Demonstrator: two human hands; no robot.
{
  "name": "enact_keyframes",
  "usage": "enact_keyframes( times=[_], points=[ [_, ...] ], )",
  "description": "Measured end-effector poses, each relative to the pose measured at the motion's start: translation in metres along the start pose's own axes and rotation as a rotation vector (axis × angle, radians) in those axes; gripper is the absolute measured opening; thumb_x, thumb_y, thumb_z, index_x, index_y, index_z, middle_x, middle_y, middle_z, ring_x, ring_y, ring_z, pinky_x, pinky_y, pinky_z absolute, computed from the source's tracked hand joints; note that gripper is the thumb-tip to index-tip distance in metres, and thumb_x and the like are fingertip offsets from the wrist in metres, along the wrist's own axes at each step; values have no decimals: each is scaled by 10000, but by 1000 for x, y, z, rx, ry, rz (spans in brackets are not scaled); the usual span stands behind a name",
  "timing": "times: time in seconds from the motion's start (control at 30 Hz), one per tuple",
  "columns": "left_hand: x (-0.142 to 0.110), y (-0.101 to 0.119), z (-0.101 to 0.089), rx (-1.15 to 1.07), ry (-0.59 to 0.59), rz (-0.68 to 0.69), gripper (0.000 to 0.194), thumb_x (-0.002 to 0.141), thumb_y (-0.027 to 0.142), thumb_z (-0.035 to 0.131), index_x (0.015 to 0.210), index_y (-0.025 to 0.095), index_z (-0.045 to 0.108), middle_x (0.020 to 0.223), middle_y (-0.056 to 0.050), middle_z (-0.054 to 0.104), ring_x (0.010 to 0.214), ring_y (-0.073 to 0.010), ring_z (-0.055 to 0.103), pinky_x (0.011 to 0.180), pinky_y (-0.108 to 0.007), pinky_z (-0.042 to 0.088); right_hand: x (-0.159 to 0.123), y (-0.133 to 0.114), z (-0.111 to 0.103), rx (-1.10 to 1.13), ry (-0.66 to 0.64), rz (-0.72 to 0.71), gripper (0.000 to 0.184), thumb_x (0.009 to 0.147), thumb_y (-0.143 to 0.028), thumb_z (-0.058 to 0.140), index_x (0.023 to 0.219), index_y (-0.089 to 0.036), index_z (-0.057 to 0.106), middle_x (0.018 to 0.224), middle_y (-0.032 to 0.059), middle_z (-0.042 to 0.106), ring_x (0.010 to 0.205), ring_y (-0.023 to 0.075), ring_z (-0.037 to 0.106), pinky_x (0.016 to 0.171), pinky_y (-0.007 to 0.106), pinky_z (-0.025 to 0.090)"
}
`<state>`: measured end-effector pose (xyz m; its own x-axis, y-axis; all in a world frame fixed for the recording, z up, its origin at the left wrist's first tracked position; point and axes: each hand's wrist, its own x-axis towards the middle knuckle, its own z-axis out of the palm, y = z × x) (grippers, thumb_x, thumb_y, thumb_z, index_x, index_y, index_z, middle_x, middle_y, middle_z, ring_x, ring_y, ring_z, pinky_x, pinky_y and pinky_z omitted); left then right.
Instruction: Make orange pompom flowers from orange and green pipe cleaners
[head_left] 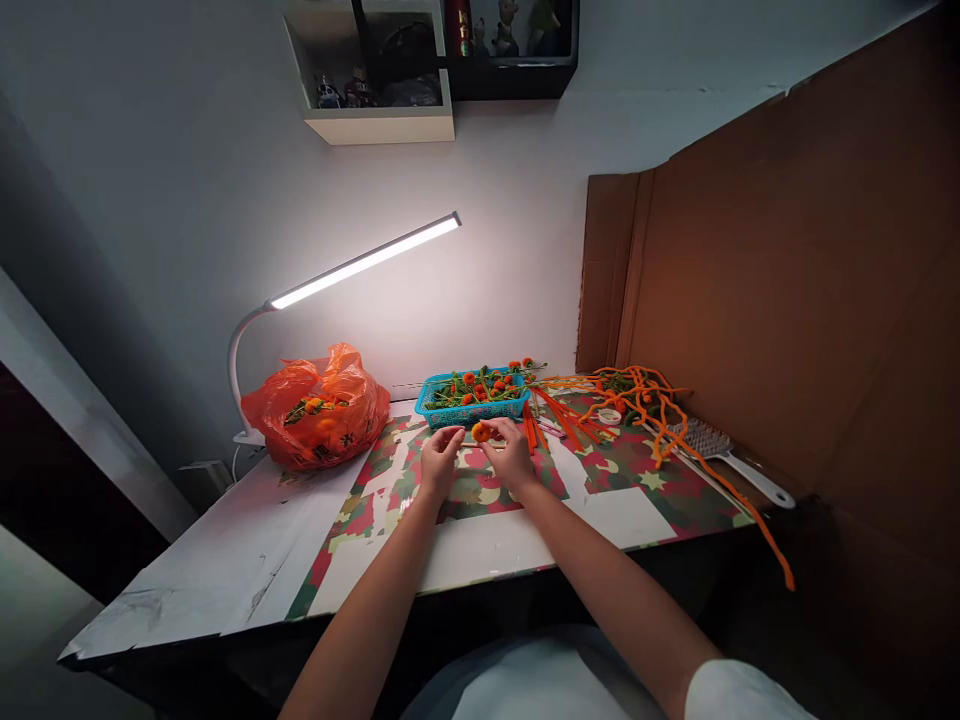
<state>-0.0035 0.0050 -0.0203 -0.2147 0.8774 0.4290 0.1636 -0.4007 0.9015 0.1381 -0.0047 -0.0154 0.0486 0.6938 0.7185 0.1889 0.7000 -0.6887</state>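
Note:
My right hand (510, 458) pinches a small round orange pom-pom flower (481, 432) at its fingertips, just above the table. Close on its left, my left hand (441, 462) has thumb and fingers pressed together; what they hold, if anything, is too small to make out. A thin pale line shows below the flower, between the two hands. Right behind the hands stands a blue plastic basket (474, 412) full of green-stemmed orange flowers (480, 388). Orange fuzzy strips (574, 418) lie just right of the basket.
An orange plastic bag (322, 425) holding more flowers sits at the left, beside a lit clamp lamp (367, 262). On the right are tangled orange fuzzy cords (637, 395), one hanging over the front edge, and a white-handled hairbrush (739, 465). A cardboard sheet (757, 290) walls the right side.

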Motion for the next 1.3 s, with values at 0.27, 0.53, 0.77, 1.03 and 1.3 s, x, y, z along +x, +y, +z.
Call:
enact_keyframes(
  times=[0.27,0.53,0.77,1.03,1.3],
  points=[
    [-4,1,5,-176,-99,-130,429,532,492,781,765,150,668,692,-48,694,617,-177,652,600,-309,535,-4,0,5,81,-14,51,224,717,-174,613,925,-212,690,1034,65,602,922,184,615,736,299,548],
    [-6,3,5,-208,-75,-96,400,505,424,811,748,146,657,710,-36,688,660,-169,646,649,-290,518,-3,-1,4,79,63,140,137,731,-298,657,788,-177,688,830,54,658,765,178,636,655,291,559],
    [-9,4,6,-116,-20,38,358,582,393,778,822,159,651,754,-48,697,714,-182,659,676,-286,517,-5,2,6,27,59,148,126,723,-195,605,800,-187,704,786,47,673,715,177,642,642,299,546],
    [-16,11,7,18,-87,153,287,681,353,716,915,194,673,775,-45,719,711,-192,681,644,-278,540,-4,4,6,-36,57,33,239,700,-84,507,813,-192,688,809,45,667,770,178,631,664,287,526],
    [-13,12,7,-22,-8,105,338,621,376,766,883,170,705,780,-59,721,725,-203,685,682,-306,558,-2,5,4,33,85,45,131,762,-200,562,781,-192,692,802,56,686,759,190,641,648,293,529]
  ],
)
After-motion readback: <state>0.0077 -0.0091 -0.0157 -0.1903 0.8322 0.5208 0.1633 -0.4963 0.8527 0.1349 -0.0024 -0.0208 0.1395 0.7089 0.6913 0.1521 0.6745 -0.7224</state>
